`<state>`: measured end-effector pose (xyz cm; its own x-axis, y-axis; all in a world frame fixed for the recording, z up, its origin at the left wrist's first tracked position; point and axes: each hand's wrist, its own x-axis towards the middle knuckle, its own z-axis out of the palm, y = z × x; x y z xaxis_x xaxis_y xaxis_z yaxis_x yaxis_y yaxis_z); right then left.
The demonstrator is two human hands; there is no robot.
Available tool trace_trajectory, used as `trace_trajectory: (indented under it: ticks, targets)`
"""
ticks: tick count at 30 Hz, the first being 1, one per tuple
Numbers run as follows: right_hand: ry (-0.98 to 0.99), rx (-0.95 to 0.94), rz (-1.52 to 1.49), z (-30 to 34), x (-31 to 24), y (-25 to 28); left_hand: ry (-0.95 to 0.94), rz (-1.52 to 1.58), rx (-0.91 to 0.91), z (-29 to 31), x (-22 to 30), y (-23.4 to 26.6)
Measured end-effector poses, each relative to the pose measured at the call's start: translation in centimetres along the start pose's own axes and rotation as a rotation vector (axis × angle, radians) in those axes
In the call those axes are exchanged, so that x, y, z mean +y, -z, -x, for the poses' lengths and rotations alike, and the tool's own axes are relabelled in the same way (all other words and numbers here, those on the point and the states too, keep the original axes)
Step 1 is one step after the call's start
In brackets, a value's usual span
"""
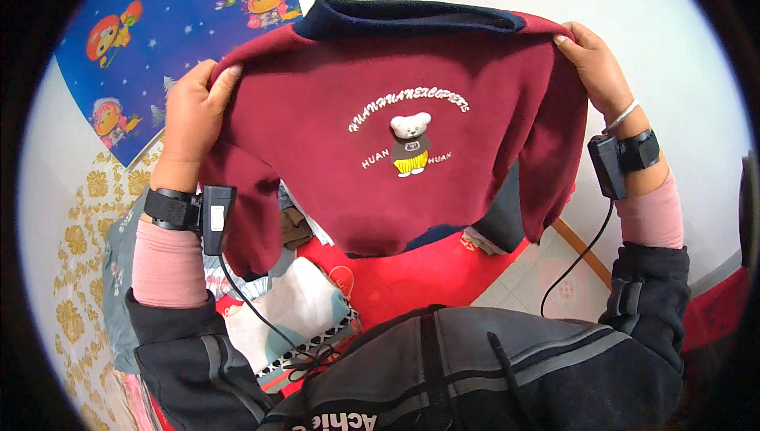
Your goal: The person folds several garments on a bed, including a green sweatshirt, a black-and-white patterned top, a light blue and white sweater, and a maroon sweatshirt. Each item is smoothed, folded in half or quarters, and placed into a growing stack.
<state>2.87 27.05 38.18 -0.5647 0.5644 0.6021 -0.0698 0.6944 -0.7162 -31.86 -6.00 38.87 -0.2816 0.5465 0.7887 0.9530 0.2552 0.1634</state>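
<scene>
A dark red sweatshirt [317, 146] with a navy collar hangs spread out in front of me, its bear print facing me. My left hand [194, 110] pinches the fabric at the left shoulder, thumb on the near side. At the right shoulder my right hand [595, 67] grips the cloth the same way. Both sleeves droop at the sides, and a bit of the navy hem shows at the bottom. The sweatshirt hides much of what lies behind it.
Below lies a red cloth [412, 284], with a folded white garment [293, 304] and other clothes on the left. A blue cartoon poster [182, 27] covers the left wall. Cables run from black wrist-strapped devices, one being the left device [215, 217]. Tiled floor [526, 284] shows at the right.
</scene>
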Motion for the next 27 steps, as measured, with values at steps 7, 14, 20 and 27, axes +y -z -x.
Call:
trace_trajectory:
  ticks: [7,14,20,27]
  targets:
    - [-0.117,0.026,-0.131,0.3,-0.2,0.1,0.387,0.762,-0.433,0.9,0.9,0.2]
    - [-0.109,0.014,0.005,0.2,0.2,-0.1,0.408,0.741,-0.412,0.7,0.4,-0.1]
    - [-0.063,0.028,0.386,0.1,0.9,-0.6,0.517,0.923,-0.54,1.3,0.1,-1.1]
    - [-0.15,0.026,0.08,-0.2,0.6,0.8,0.384,1.134,-0.988,3.7,2.5,0.2]
